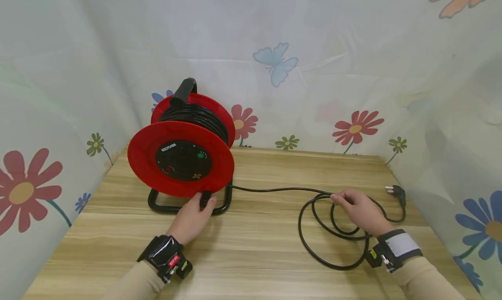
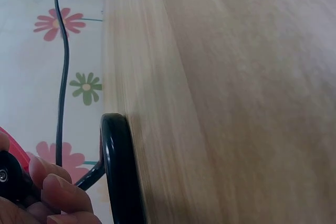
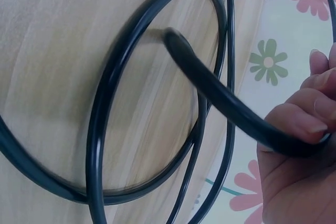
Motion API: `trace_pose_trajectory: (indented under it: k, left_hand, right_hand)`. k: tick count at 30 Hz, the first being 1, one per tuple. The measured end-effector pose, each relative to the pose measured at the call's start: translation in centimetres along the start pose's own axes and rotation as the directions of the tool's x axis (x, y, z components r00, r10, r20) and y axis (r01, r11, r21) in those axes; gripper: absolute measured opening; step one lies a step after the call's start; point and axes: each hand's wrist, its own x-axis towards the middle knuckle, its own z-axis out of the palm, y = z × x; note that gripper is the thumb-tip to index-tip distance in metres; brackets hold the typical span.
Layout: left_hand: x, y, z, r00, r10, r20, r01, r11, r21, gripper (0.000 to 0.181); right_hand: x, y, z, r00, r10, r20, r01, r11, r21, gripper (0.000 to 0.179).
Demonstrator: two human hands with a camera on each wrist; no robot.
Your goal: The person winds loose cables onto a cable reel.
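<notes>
A red cable reel with a black centre disc stands on a black tubular frame at the left of the table. At the lower edge of its front disc, my left hand grips the black crank knob; the left wrist view shows fingers curled round that knob. From the reel a black cable runs right to my right hand, which holds it between thumb and fingers. In the right wrist view the cable passes into the curled fingers. Loose loops lie below that hand.
The cable ends in a black plug with metal pins, near the table's right edge. Behind the wooden table hangs a white curtain with flowers and a butterfly. A black carrying handle tops the reel.
</notes>
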Motion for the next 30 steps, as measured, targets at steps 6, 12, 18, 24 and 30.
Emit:
trace_pose_trajectory:
  k: [6,12,18,24,30]
  left_hand:
    - [0.0,-0.8,-0.1,1.000,-0.009,-0.008,0.009,1.000,0.013,0.036]
    - [-0.2,-1.2,-0.5,1.000,-0.016,-0.007,0.017,1.000,0.020,0.033]
    - [-0.2,-1.9,-0.8,0.999,-0.027,-0.025,0.028,0.999,0.017,0.033]
    - [-0.3,-2.8,-1.1,0.999,-0.027,-0.045,0.028,1.000,0.014,0.034]
    - [-0.6,-3.5,-1.6,0.998,-0.016,-0.056,0.018,0.999,0.036,0.033]
  right_hand:
    - [0.0,0.1,0.1,1.000,0.002,0.007,-0.002,1.000,-0.014,0.055]
    - [0.1,-0.4,0.2,1.000,0.004,0.020,-0.004,1.000,-0.002,0.055]
    - [0.2,-1.0,0.6,1.000,0.004,0.026,-0.004,1.000,0.028,0.055]
    - [0.3,-1.1,0.9,0.999,-0.014,0.031,0.013,0.999,0.030,0.051]
    - [0.2,-0.8,1.0,0.999,-0.019,0.043,0.017,0.998,0.053,0.051]
